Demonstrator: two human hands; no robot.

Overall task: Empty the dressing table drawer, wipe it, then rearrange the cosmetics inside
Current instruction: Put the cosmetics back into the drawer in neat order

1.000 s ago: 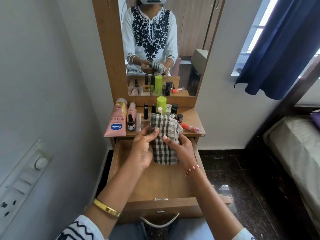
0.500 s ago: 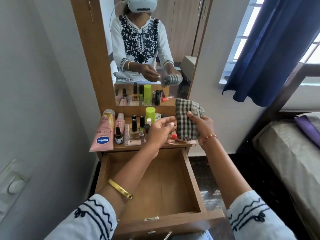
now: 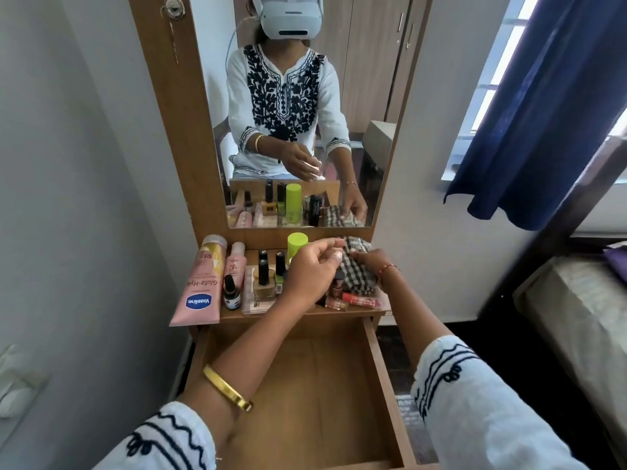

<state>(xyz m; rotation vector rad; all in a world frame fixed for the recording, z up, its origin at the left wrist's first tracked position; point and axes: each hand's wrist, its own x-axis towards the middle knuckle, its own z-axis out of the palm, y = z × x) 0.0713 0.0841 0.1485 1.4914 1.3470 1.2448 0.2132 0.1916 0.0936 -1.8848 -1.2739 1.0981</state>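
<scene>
The wooden drawer (image 3: 305, 395) is pulled out below the dressing table top (image 3: 305, 312), and nothing lies inside it. On the top stand several cosmetics: a pink Vaseline tube (image 3: 200, 286), a pink bottle (image 3: 235, 266), nail polish bottles (image 3: 263, 276), a green-capped bottle (image 3: 297, 242) and a red lip tube (image 3: 361, 301). A checked cloth (image 3: 358, 271) rests bunched on the top's right end. My right hand (image 3: 373, 262) grips it from the right. My left hand (image 3: 310, 271) hovers over the bottles, fingers loosely curled and apart, with its fingertips near the cloth's left edge.
A mirror (image 3: 366, 96) rises behind the table top and reflects the person. A white wall with a switch plate (image 3: 17, 385) runs close on the left. A bed (image 3: 583, 317) and a blue curtain (image 3: 543, 113) are to the right, with dark floor (image 3: 475, 334) between.
The cloth went from over the drawer up and right, then down onto the table top's right end in my right hand. My left hand let go of it and now hovers over the bottles.
</scene>
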